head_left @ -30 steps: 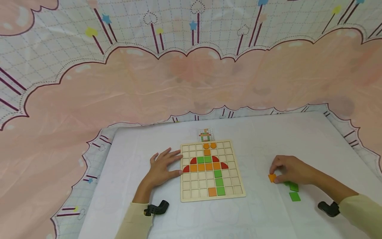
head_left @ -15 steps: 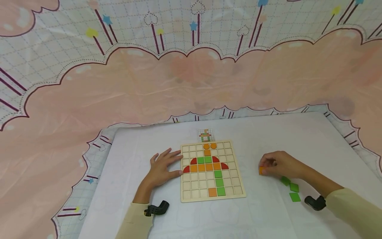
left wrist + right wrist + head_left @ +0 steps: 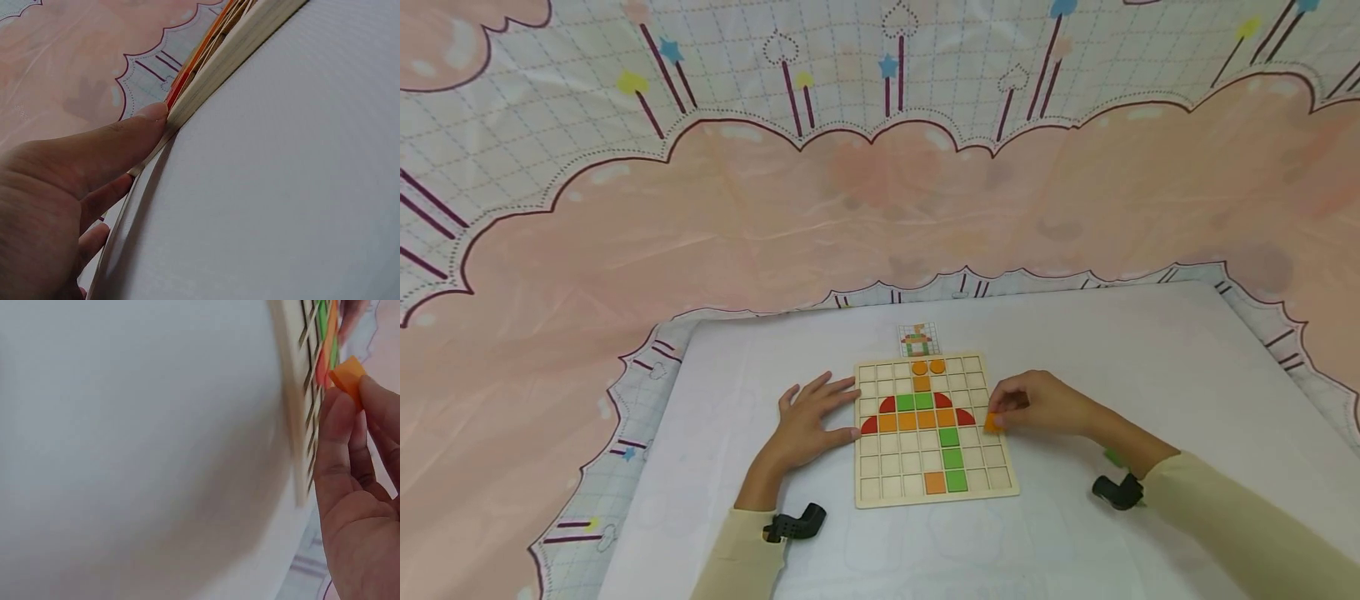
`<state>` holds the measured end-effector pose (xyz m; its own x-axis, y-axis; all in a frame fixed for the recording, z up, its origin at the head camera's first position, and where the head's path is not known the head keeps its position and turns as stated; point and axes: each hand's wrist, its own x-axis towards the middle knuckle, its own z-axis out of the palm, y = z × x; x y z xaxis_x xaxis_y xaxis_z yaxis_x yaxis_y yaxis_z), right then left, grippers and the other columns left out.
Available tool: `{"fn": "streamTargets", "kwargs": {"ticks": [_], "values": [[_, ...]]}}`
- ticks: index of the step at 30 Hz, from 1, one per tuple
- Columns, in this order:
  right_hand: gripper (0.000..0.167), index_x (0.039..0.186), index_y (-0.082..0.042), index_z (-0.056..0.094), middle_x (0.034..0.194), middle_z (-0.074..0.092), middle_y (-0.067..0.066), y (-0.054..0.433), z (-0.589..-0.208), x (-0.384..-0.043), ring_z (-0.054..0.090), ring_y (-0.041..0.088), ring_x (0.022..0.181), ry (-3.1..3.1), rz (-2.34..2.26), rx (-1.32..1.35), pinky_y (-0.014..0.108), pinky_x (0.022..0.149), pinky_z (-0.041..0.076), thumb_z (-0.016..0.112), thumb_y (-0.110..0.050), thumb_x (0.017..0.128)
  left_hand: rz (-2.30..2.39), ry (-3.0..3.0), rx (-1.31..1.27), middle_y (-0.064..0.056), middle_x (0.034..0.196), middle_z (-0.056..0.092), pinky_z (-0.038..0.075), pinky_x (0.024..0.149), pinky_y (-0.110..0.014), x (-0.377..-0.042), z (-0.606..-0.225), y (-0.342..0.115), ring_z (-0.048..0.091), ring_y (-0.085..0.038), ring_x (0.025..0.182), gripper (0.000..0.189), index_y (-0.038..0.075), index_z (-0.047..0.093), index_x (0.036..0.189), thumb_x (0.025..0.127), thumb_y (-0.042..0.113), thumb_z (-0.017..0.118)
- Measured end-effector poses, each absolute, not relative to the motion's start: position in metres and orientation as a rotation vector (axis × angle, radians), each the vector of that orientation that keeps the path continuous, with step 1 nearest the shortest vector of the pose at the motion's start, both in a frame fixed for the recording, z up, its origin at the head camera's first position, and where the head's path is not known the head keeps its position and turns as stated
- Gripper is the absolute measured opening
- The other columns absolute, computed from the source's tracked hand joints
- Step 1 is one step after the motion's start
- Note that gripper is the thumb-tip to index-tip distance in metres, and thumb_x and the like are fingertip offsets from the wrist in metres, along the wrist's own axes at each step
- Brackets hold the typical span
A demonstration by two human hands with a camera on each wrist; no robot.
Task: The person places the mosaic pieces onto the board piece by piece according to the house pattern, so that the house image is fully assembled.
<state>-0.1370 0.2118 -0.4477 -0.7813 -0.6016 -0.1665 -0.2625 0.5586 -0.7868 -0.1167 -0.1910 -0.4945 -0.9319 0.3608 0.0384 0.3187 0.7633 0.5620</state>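
Observation:
A square wooden grid board (image 3: 880, 483) lies on the white table, with orange, green and red tiles set in its cells. My left hand (image 3: 808, 425) rests along the board's left edge, fingers spread and thumb (image 3: 125, 140) against its side. My right hand (image 3: 1045, 404) pinches an orange square tile (image 3: 992, 422) between thumb and fingertips, over the board's right edge. In the right wrist view the orange tile (image 3: 350, 378) stands tilted between the fingertips, close to the board's grid (image 3: 306, 425).
A small picture card (image 3: 917, 339) with a coloured pattern on a grid lies just behind the board. A loose green tile (image 3: 1113, 457) shows partly below the right forearm, which hides others. A patterned cloth (image 3: 880, 208) hangs behind the table.
My right hand has carried the orange tile leftward from beside the loose green tiles to the board's right edge. My left hand and the board have stayed put.

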Motion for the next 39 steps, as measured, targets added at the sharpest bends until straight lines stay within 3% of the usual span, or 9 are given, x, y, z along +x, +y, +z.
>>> {"fn": "streamTargets", "kwargs": {"ticks": [27, 39], "values": [[0.008, 0.093, -0.026, 0.075, 0.080, 0.067, -0.009, 0.112, -0.454, -0.124, 0.061, 0.010, 0.077, 2.171, -1.089, -0.831, 0.022, 0.072, 0.053, 0.080, -0.021, 0.089, 0.874, 2.885, 0.548, 0.004, 0.157, 0.050, 0.003, 0.119, -0.069, -0.116, -0.492, -0.191, 0.024, -0.030, 0.157, 0.064, 0.026, 0.061, 0.143, 0.085, 0.044, 0.078], [0.010, 0.082, -0.026, 0.076, 0.072, 0.069, -0.012, 0.092, -0.457, -0.115, 0.061, 0.004, 0.070, 2.180, -1.008, -0.907, 0.021, 0.065, 0.051, 0.084, -0.022, 0.085, 0.893, 2.881, 0.552, 0.004, 0.157, 0.050, 0.003, 0.119, -0.069, -0.115, -0.491, -0.191, 0.024, -0.030, 0.157, 0.063, 0.026, 0.061, 0.143, 0.085, 0.043, 0.078]]}}
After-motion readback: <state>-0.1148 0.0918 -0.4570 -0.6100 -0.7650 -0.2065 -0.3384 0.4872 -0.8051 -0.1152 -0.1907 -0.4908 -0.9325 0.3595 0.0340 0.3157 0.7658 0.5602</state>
